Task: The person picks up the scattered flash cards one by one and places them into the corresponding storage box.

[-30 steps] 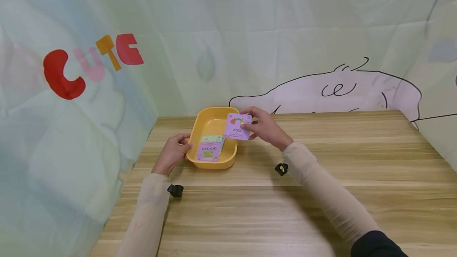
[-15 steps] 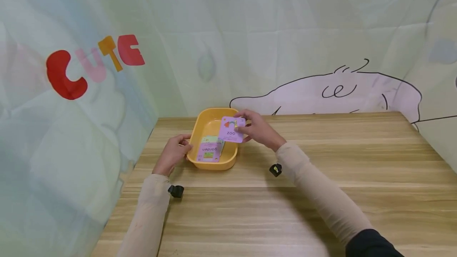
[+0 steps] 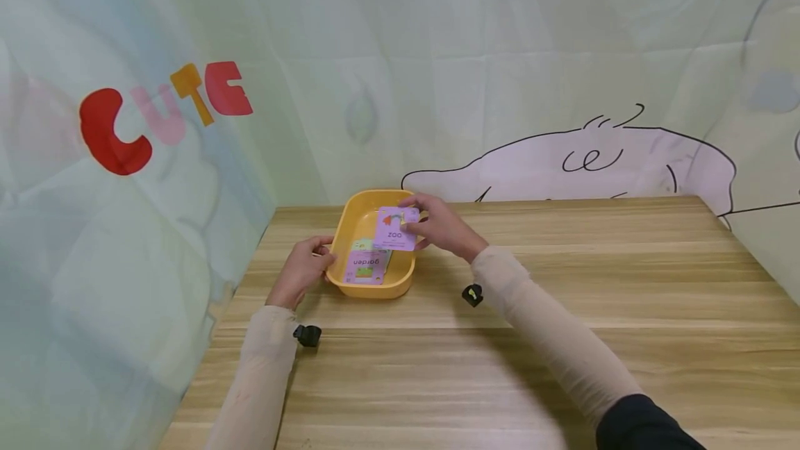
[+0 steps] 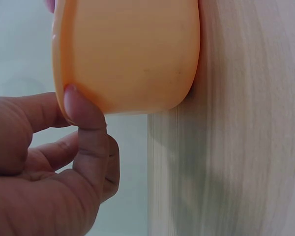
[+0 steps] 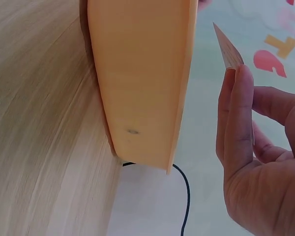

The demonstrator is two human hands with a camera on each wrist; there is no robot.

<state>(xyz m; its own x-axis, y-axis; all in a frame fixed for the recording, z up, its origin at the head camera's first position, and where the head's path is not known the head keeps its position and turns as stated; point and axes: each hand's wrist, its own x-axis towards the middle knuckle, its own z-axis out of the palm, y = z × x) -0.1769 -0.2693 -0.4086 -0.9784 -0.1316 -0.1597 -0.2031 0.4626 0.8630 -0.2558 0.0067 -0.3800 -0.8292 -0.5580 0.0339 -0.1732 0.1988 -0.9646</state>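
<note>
A yellow plastic tray (image 3: 373, 291) with rounded corners stands near the table's back edge in the head view. At its left side, my left hand (image 3: 300, 273) pinches the rim between thumb and fingers; the left wrist view shows this grip on the tray wall (image 4: 128, 54) closely. Over the tray's right side, my right hand (image 3: 446, 229) pinches a purple picture card (image 3: 389, 237) printed "zoo". In the right wrist view that card (image 5: 228, 46) appears nearly edge-on, raised above the rim. Inside the tray lie a purple "garden" card (image 3: 359, 272) and a partly covered green card (image 3: 362, 245).
The wood-grain table (image 3: 500, 367) extends to the right and toward the front. A printed cloth backdrop (image 3: 437, 89) with the letters CUTE rises behind and at the left. A small black camera (image 3: 307, 335) sits at the left wrist, another camera (image 3: 473, 295) at the right.
My right hand has moved left with the "zoo" card, which now overlaps the tray's interior more and partly covers the cards below. The left hand and tray have stayed in place.
</note>
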